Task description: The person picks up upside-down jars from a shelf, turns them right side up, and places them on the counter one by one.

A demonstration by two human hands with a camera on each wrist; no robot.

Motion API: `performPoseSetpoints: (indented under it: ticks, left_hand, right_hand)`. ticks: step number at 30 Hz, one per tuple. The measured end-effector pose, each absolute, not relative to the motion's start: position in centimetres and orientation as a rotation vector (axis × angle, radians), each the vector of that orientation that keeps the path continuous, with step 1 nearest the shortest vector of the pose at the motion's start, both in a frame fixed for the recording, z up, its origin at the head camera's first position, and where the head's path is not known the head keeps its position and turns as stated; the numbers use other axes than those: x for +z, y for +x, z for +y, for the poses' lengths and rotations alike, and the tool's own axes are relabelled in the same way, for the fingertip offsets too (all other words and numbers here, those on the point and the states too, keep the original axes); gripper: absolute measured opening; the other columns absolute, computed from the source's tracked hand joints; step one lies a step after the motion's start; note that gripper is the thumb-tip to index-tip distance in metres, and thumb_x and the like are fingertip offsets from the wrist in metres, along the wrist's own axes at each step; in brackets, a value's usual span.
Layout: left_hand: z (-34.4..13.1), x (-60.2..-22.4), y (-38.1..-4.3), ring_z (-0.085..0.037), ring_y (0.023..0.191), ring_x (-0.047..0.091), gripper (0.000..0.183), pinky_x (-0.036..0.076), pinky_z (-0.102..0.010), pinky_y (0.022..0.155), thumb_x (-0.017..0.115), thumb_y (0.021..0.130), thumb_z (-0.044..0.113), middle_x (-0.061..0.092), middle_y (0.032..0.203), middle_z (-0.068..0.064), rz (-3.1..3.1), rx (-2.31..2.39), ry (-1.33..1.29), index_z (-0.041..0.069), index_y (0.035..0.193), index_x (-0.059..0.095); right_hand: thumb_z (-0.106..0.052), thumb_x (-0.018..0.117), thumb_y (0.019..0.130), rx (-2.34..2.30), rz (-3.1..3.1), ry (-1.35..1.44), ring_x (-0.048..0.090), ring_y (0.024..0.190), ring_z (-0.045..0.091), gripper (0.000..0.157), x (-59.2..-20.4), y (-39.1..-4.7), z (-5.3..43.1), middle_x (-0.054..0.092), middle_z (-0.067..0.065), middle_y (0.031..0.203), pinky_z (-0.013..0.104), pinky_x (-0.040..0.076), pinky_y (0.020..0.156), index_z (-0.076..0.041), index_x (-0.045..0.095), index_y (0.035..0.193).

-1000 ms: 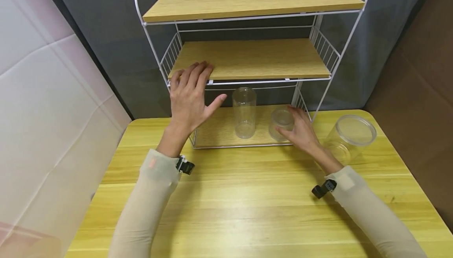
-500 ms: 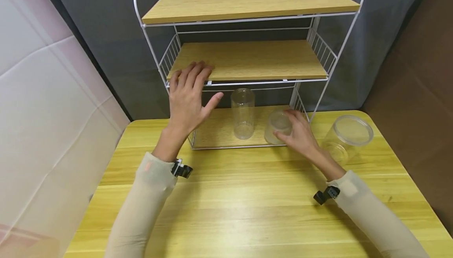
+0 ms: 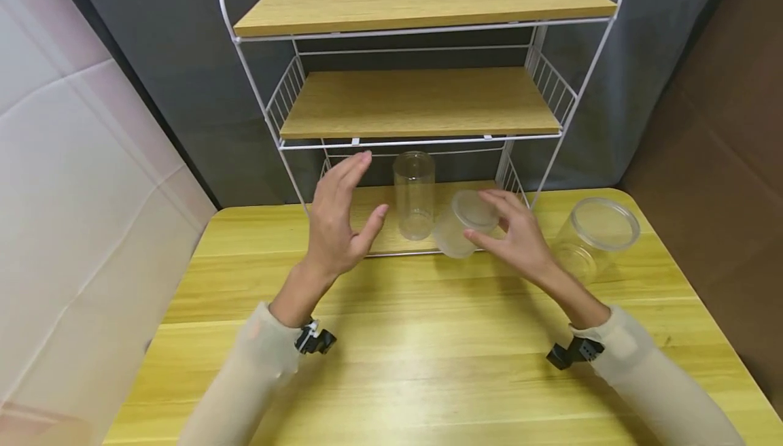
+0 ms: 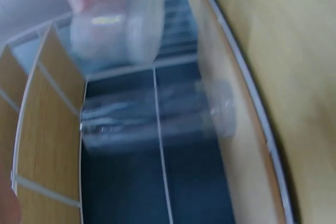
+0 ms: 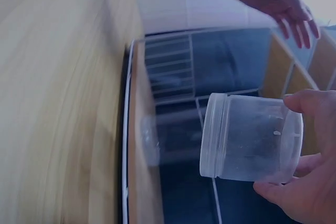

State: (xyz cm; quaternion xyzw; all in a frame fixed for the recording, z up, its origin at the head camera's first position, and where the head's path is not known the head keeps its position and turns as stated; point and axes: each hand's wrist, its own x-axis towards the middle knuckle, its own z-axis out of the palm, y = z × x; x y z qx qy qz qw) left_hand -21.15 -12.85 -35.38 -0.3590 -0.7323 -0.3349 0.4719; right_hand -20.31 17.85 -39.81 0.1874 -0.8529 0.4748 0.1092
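My right hand (image 3: 514, 235) grips a short clear plastic jar (image 3: 459, 228) between thumb and fingers. The jar is tilted in the head view and overlaps the front edge of the bottom shelf. In the right wrist view its ribbed end lies away from the fingertips, which pinch the jar (image 5: 257, 137) at the other end. Left of it a tall, slim clear jar (image 3: 414, 201) stands upright on the bottom shelf. My left hand (image 3: 336, 225) is in front of the rack's left side, fingers straight and thumb spread, holding nothing.
The white wire rack has a wooden top shelf (image 3: 428, 1), a middle shelf (image 3: 422, 103) and a bottom shelf (image 3: 376, 232). A wide clear jar (image 3: 596, 235) stands on the wooden table (image 3: 397, 364) to the rack's right, near my right forearm.
My left hand has come off the middle shelf's edge and moved down. My right hand has taken hold of the short jar, shifted it left and forward, and tilted it.
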Motion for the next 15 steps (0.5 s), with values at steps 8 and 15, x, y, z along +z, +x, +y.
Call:
performPoseSetpoints:
  ticks: [8, 15]
  left_hand:
    - [-11.3, -37.4, -18.6, -0.037, 0.143, 0.05, 0.076, 0.04, -0.051, 0.121, 0.074, 0.095, 0.039, 0.054, 0.154, -0.02, -2.059, -1.027, -0.938, -0.004, 0.153, 0.048]
    - [-10.1, -38.7, -17.5, -0.031, 0.146, 0.047, 0.1, 0.044, -0.048, 0.118, 0.093, 0.081, 0.026, 0.045, 0.162, -0.015, -2.387, -1.361, -0.831, 0.005, 0.162, 0.038]
  right_hand:
    - [-0.001, 0.081, 0.09, 1.751, -2.342, 0.615, 0.053, 0.135, 0.035, 0.065, -38.4, -18.7, 16.9, 0.051, 0.019, 0.149, 0.029, 0.047, 0.111, 0.005, 0.055, 0.149]
    - [0.002, 0.073, 0.093, 2.023, -2.209, 0.575, 0.055, 0.133, 0.031, 0.06, -37.5, -18.2, 15.7, 0.051, 0.021, 0.147, 0.023, 0.056, 0.098, 0.009, 0.053, 0.149]
